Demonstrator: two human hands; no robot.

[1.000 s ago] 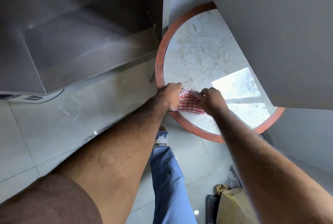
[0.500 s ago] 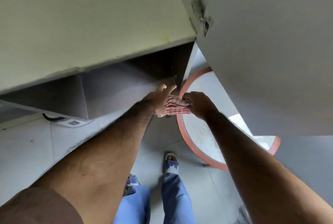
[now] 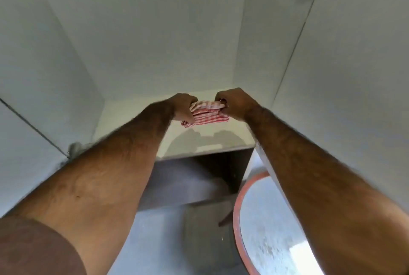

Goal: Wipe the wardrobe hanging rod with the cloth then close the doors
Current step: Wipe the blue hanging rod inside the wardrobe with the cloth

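A red-and-white checked cloth (image 3: 208, 112) is stretched between both hands in front of the open white wardrobe (image 3: 155, 31). My left hand (image 3: 182, 106) grips its left end and my right hand (image 3: 234, 102) pinches its right end. Both hands hover above the wardrobe's pale shelf (image 3: 208, 142). The right door (image 3: 354, 75) stands open beside my right arm, and the left door (image 3: 28, 142) is open by my left arm. No hanging rod shows in this view.
A round marble table with a red rim (image 3: 238, 219) stands low on the right, next to the wardrobe. Below the shelf is a dark compartment (image 3: 194, 177). Grey floor (image 3: 168, 241) lies beneath.
Both hands lifted the cloth from the round table up to the wardrobe shelf level. The view tilted upward from the floor into the wardrobe interior.
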